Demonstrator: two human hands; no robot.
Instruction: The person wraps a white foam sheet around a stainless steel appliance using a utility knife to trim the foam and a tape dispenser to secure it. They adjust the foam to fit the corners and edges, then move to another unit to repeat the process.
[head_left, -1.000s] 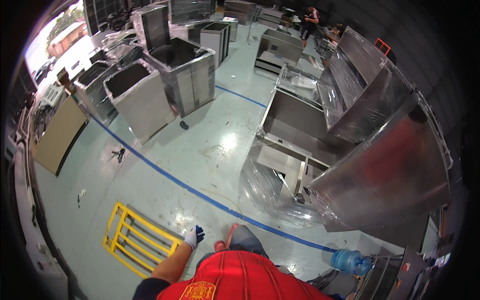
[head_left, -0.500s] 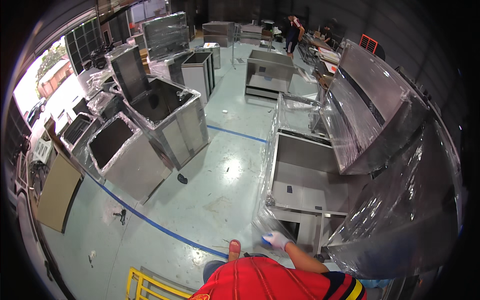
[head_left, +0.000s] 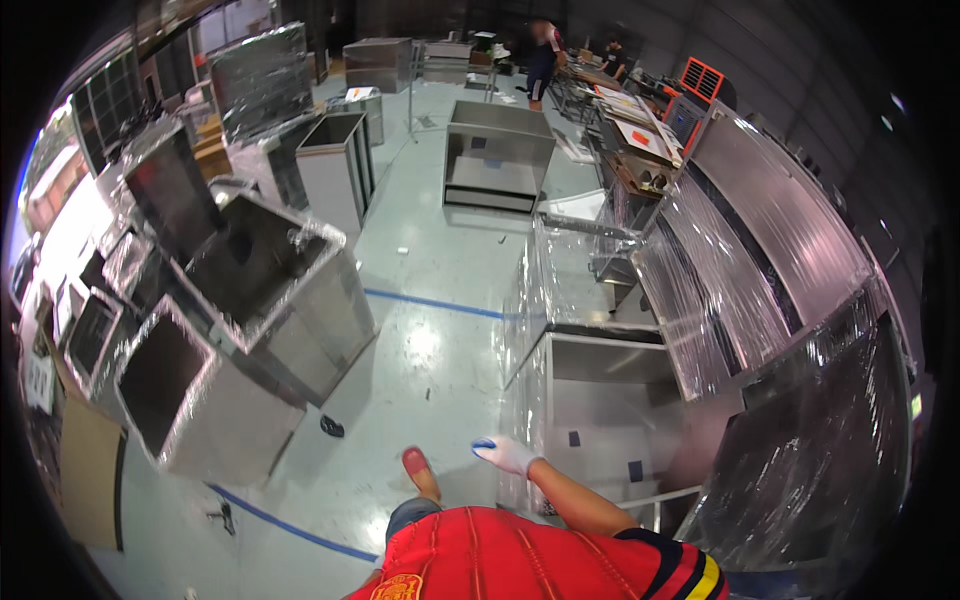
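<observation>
Metal cabinet (head_left: 622, 402), film-wrapped, right of gloved fingers (head_left: 485, 447)

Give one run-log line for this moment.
right hand: gloved, grip unclear | left hand: out of view | near right hand: plastic-wrapped metal cabinet, contact unclear
</observation>
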